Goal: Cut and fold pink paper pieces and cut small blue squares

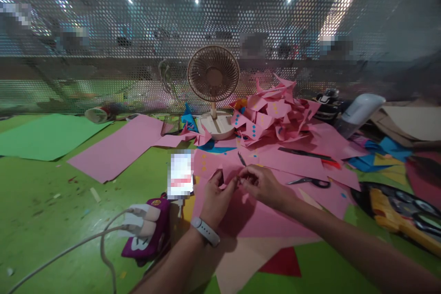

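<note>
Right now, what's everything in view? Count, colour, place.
Mesh screen: one, grey, back
Fan: one, beige, back centre
Table: one, green, beneath
Green sheet: one, green, left
Pink sheets: several, pink, left and centre
Paper heap: one, mostly pink, right of fan
Blue scraps: several, blue, right and centre
Lit screen: one, white, pixelated, left of hands
Case: one, purple, front left
Plugs: two, white, at case
Scissors: one clear pair, dark, right
Container: one, pale, right
Tray: one, black, far right
Yellow tool: one, yellow, in tray
Wristband: one, pale, left wrist
Left hand: one, bare, centre
Right hand: one, bare, centre
</note>
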